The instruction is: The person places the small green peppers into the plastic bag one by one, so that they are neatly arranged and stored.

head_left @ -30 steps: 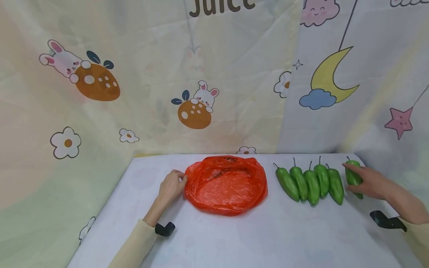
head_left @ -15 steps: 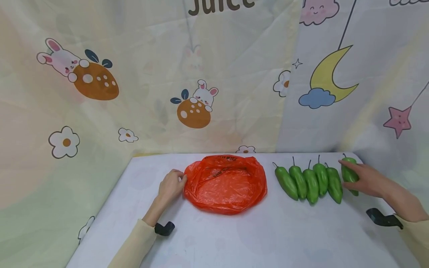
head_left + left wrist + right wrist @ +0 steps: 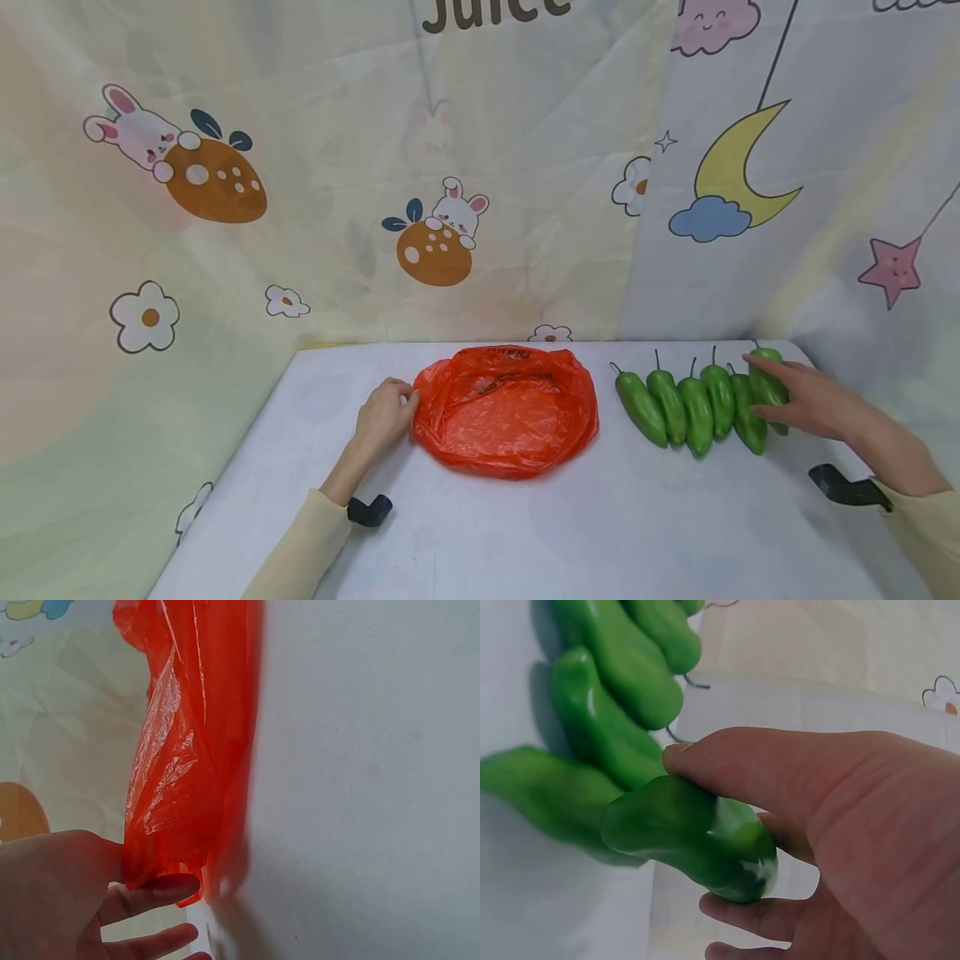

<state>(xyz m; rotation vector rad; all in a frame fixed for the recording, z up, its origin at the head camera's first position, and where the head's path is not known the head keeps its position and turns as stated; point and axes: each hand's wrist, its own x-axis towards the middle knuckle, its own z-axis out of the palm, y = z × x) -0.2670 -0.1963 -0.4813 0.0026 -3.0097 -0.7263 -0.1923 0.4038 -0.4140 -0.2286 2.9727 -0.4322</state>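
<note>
A red plastic bag lies on the white table with its mouth spread wide. My left hand pinches the bag's left edge; in the left wrist view the thin film is caught between thumb and forefinger. On the right, several green chili peppers lie side by side with their stems pointing away. My right hand grips another green chili pepper at the right end of this row, close beside its neighbour. In the right wrist view, thumb and fingers span the held pepper.
The white table reaches back to a hanging printed cloth with rabbits, flowers and a moon. A black wrist camera sits at the left wrist and another black camera at the right.
My right hand has carried the pepper leftward, narrowing the gap to the row until it is right beside the last pepper. The left hand and the bag have stayed in place.
</note>
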